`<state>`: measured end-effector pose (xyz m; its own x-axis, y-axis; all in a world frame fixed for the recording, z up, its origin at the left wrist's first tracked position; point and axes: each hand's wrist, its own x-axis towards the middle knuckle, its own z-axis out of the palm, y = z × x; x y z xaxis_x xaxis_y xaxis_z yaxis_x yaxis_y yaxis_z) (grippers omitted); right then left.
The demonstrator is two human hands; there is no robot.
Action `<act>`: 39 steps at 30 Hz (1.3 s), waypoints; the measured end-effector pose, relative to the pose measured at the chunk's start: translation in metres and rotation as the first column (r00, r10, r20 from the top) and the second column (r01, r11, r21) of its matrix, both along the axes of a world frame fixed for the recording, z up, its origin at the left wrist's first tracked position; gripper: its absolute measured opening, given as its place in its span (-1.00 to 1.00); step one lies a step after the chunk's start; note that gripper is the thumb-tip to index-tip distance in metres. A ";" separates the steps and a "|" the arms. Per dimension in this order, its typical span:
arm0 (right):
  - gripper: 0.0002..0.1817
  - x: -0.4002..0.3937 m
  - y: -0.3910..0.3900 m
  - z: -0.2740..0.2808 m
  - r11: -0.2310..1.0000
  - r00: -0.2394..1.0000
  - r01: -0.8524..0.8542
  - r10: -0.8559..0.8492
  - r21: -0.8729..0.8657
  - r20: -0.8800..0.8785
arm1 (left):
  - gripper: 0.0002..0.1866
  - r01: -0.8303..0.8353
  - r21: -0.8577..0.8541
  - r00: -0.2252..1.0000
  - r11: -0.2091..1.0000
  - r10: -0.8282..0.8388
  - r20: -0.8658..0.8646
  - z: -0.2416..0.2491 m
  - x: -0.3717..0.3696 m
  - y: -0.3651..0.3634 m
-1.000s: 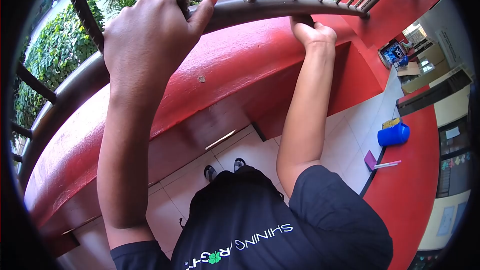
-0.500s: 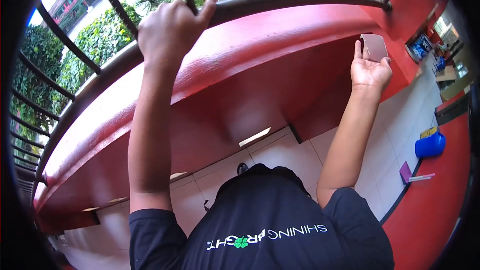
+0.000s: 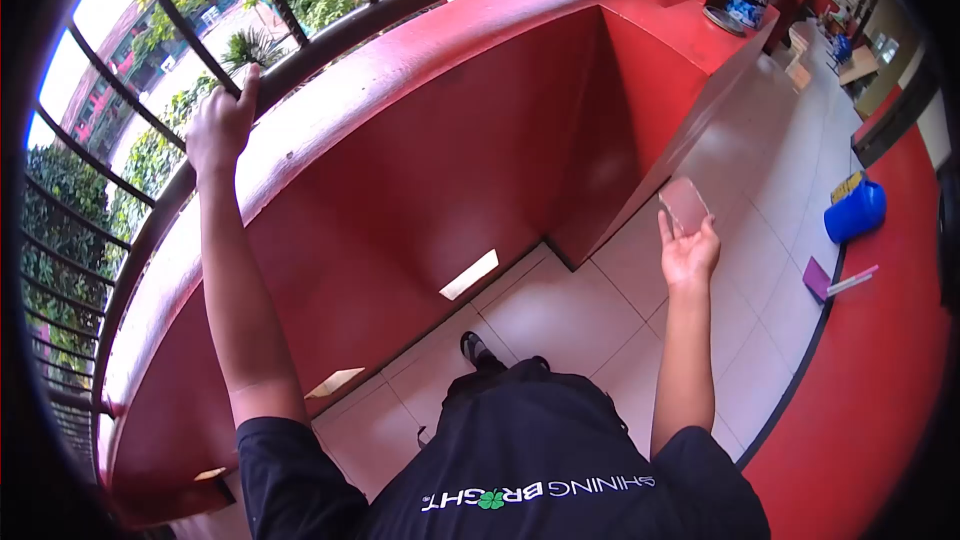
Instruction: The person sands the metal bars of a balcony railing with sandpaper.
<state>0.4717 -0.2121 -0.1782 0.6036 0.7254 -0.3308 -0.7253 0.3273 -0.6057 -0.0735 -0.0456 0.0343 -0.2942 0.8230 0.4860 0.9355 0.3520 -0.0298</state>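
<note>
My left hand (image 3: 222, 128) is closed on the dark metal railing (image 3: 340, 38), its thumb lying along the top bar. My right hand (image 3: 690, 252) is palm up over the tiled floor. Between its thumb and fingers is a small, brownish-pink rectangular piece of sandpaper (image 3: 684, 204) with a ragged pale edge. Beneath the railing runs a curved red wall (image 3: 420, 150) with a worn, pale, shiny ledge.
A paint can (image 3: 748, 0) and its round lid (image 3: 723, 20) sit on the red ledge ahead. At the right are a blue bucket (image 3: 855, 212) and a purple dustpan (image 3: 816, 279) near a red raised edge (image 3: 850, 360). Pale tiles (image 3: 560, 310) cover the floor.
The view has turned to the right. My right hand has come away from the red wall with the sandpaper and is lower, over the floor. The left hand stays at the railing.
</note>
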 end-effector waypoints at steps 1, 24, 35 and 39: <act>-0.53 0.011 -0.018 -0.029 0.995 0.998 -0.051 0.048 -0.091 -0.030 | -0.06 -0.018 0.005 0.999 1.000 0.017 0.040 0.001 0.004 -0.001; -0.47 0.031 -0.102 -0.157 0.853 0.945 -0.252 0.115 -0.458 -0.305 | -0.89 0.633 0.640 0.151 0.436 -0.880 0.450 -0.097 0.215 -0.156; -0.48 0.010 -0.093 -0.173 0.848 0.928 -0.297 0.148 -0.439 -0.343 | -0.31 0.395 0.915 -0.879 -0.086 0.253 0.403 -0.018 0.296 -0.242; -0.49 0.009 -0.092 -0.174 0.851 0.921 -0.323 0.181 -0.415 -0.345 | -0.37 0.065 0.997 -0.867 0.051 0.497 0.031 -0.004 0.308 -0.271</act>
<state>0.4808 -0.3037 -0.3527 0.2493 0.5630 -0.7880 -0.9060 -0.1518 -0.3951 0.2348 -0.3166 0.0308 0.5482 0.3170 0.7739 -0.8034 0.4569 0.3819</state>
